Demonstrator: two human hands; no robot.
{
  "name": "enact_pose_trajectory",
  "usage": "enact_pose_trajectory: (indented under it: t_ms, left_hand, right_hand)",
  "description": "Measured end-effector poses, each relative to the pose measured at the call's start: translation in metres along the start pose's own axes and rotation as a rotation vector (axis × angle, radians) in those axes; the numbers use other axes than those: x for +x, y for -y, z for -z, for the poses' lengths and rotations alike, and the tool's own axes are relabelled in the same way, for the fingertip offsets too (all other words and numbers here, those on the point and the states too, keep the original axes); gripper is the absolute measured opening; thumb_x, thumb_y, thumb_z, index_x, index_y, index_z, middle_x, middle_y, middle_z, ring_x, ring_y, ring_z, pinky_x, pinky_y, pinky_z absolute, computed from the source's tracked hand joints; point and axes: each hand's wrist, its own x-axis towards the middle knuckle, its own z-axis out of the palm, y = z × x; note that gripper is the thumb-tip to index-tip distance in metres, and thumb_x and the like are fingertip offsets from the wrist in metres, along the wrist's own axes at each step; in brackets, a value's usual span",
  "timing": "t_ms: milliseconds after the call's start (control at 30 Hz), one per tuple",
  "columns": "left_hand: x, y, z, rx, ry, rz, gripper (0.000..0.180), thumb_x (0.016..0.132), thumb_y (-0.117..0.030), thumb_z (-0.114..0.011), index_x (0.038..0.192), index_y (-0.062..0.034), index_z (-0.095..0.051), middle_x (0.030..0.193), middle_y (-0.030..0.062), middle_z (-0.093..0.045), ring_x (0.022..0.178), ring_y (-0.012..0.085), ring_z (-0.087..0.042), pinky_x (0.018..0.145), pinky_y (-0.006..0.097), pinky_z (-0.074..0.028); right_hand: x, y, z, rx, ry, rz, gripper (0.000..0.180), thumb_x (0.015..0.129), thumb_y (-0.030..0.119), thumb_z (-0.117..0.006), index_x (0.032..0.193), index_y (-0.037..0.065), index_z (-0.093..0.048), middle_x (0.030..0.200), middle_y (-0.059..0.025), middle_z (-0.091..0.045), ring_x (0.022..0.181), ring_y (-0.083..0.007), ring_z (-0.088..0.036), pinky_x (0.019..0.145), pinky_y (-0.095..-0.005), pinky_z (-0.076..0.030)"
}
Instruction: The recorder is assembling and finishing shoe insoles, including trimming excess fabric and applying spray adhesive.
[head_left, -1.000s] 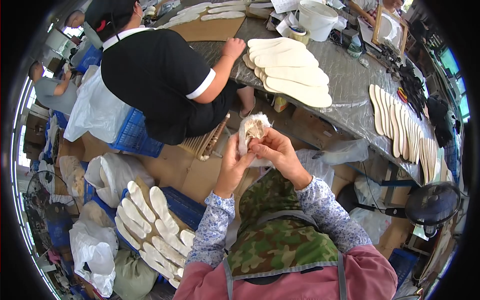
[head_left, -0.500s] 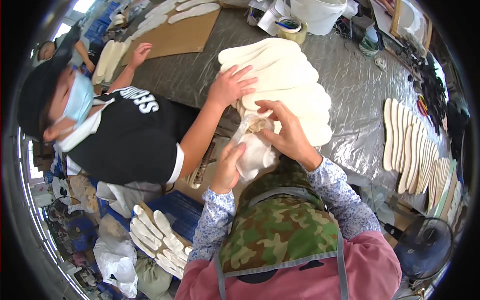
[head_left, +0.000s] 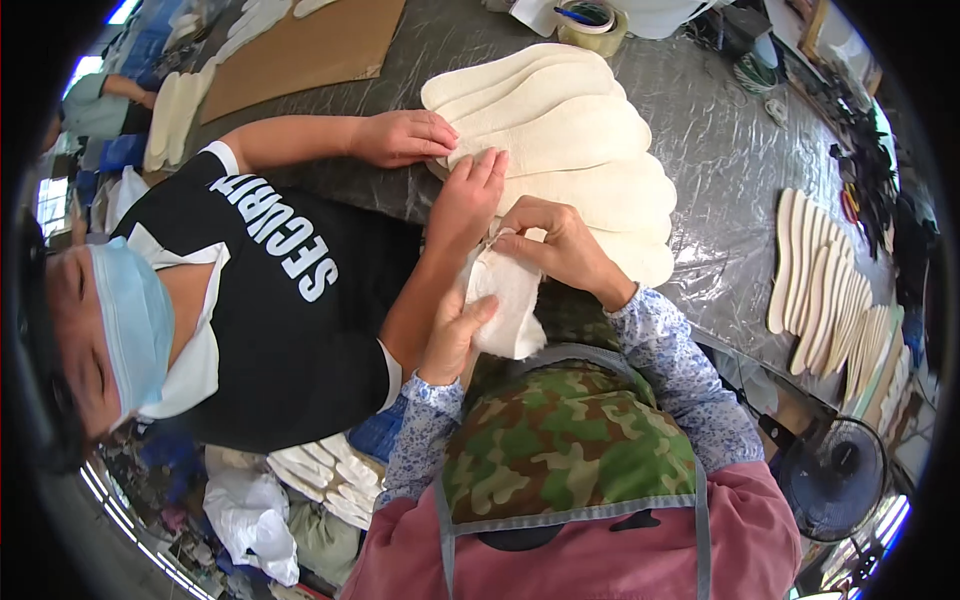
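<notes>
Held in front of my apron is a small, soft white cloth-like pouch (head_left: 508, 305); its exact kind is not plain. My left hand (head_left: 455, 335) is closed round its lower left side, thumb on the front. With bent fingers my right hand (head_left: 565, 245) pinches its upper edge, and the opening is mostly hidden by the fingers. Just beyond, on the table, lies a fan of overlapping cream insoles (head_left: 570, 125). Both hands of a co-worker rest at the fan's left edge, one hand (head_left: 405, 138) farther back and the other hand (head_left: 465, 200) close to the pouch.
More insoles (head_left: 825, 270) lie fanned at the table's right, near scissors (head_left: 850, 203). Tape rolls (head_left: 595, 30) stand at the back and a cardboard sheet (head_left: 300, 60) lies back left. The co-worker (head_left: 290, 320) leans in from the left. A fan (head_left: 832, 475) stands lower right.
The co-worker has leaned closer and brought a second hand onto the insoles. My right fingers have closed at the pouch's top, which gaped open before with tan stuff showing inside.
</notes>
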Motion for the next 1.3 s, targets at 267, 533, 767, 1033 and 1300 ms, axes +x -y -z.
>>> enact_pose_trajectory:
  t_ms: [267, 533, 767, 1033, 1300]
  left_hand:
    - [-0.003, -0.003, 0.014, 0.032, 0.017, 0.013, 0.046, 0.09, -0.012, -0.058, 0.132, 0.0019, -0.044, 0.122, 0.0075, -0.056, 0.11, 0.0138, -0.055, 0.094, 0.029, -0.043]
    - [-0.003, 0.011, -0.008, 0.047, -0.158, -0.105, 0.04, 0.09, -0.008, -0.058, 0.127, 0.0034, -0.049, 0.116, 0.0076, -0.06, 0.104, 0.0142, -0.058, 0.091, 0.029, -0.046]
    - [-0.026, 0.039, -0.014, 0.069, -0.525, 0.026, 0.037, 0.096, -0.014, -0.048, 0.128, 0.0028, -0.045, 0.121, 0.0166, -0.057, 0.106, 0.0253, -0.061, 0.091, 0.039, -0.05]
    - [-0.084, 0.048, -0.002, -0.036, -0.671, 0.372, 0.059, 0.089, -0.06, -0.044, 0.122, -0.0124, -0.052, 0.1, 0.0081, -0.062, 0.088, 0.0251, -0.057, 0.077, 0.044, -0.046]
    - [-0.058, 0.005, -0.122, -0.16, -0.604, 0.105, 0.051, 0.098, -0.047, -0.036, 0.107, 0.0004, -0.052, 0.057, 0.0028, -0.049, 0.042, 0.0126, -0.045, 0.037, 0.027, -0.036]
  right_hand:
    - [-0.012, 0.006, 0.004, 0.47, -0.17, -0.28, 0.018, 0.09, 0.021, -0.063, 0.095, 0.003, -0.065, 0.088, 0.0025, -0.061, 0.085, -0.0066, -0.053, 0.082, -0.0234, -0.042]
    - [-0.032, 0.036, 0.028, -0.144, 0.057, 0.266, 0.038, 0.067, 0.015, -0.081, 0.101, 0.009, -0.066, 0.124, -0.0119, -0.05, 0.117, -0.0283, -0.047, 0.1, -0.0407, -0.037]
    - [-0.098, 0.013, 0.208, -0.283, -0.265, 0.118, 0.009, 0.076, 0.009, -0.072, 0.084, 0.009, -0.067, 0.085, -0.0045, -0.065, 0.077, -0.019, -0.063, 0.075, -0.0311, -0.047]
    - [-0.192, -0.129, 0.579, -0.796, -1.233, -0.37, 0.017, 0.081, 0.016, -0.063, 0.091, 0.004, -0.07, 0.087, -0.0163, -0.069, 0.08, -0.0282, -0.068, 0.072, -0.0362, -0.053]
    - [-0.248, -0.236, 0.751, -0.942, -0.947, -0.561, 0.036, 0.077, 0.026, -0.067, 0.107, 0.008, -0.068, 0.094, -0.0174, -0.068, 0.087, -0.0333, -0.066, 0.077, -0.0422, -0.051]
